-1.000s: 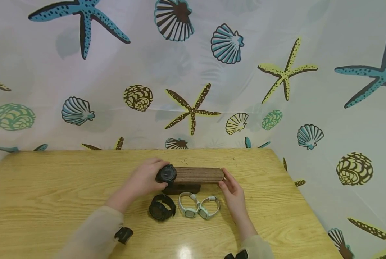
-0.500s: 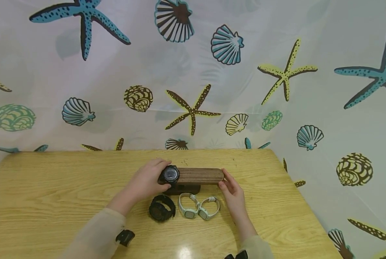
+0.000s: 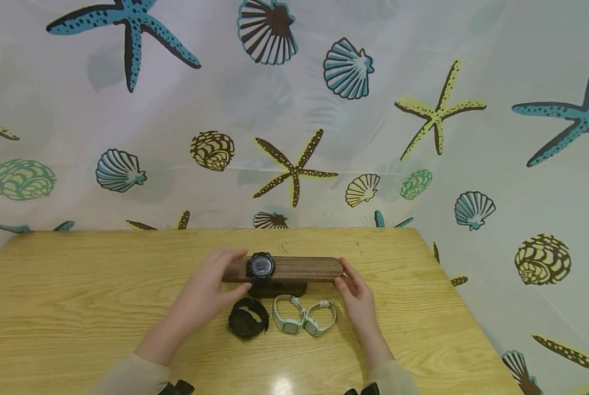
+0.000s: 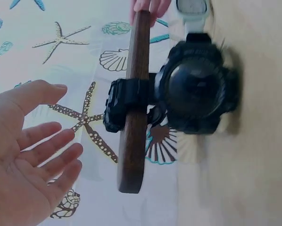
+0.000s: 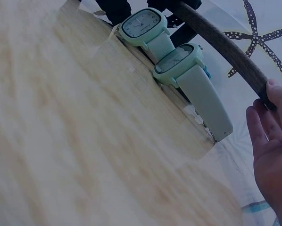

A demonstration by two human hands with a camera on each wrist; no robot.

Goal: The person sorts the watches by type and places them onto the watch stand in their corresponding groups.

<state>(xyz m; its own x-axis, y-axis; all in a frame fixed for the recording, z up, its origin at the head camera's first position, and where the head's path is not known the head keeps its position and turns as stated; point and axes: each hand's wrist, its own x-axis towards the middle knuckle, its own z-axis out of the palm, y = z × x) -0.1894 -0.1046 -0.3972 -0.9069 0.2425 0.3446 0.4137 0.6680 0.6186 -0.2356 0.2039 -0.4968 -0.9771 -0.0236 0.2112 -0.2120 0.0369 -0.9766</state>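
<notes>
A dark wooden watch stand (image 3: pixel 306 268) has a long horizontal bar on a low base. Round the left part of its bar sits a black digital watch (image 3: pixel 261 265), also plain in the left wrist view. My left hand (image 3: pixel 202 291) is apart from the bar's left end, thumb and fingers spread with nothing between them. At the bar's right end my right hand (image 3: pixel 357 299) pinches the wood between thumb and fingers. Before the stand lie a second black watch (image 3: pixel 247 318) and two pale green watches, one on the left (image 3: pixel 289 315) and one on the right (image 3: pixel 320 318).
The wooden table (image 3: pixel 101 296) reaches back to a hanging cloth (image 3: pixel 175 109) printed with shells and starfish. The same cloth rises along the table's right side.
The black watch has slid right along the bar from its left end. My left hand has let go of it and drawn back left. My right hand keeps its grip.
</notes>
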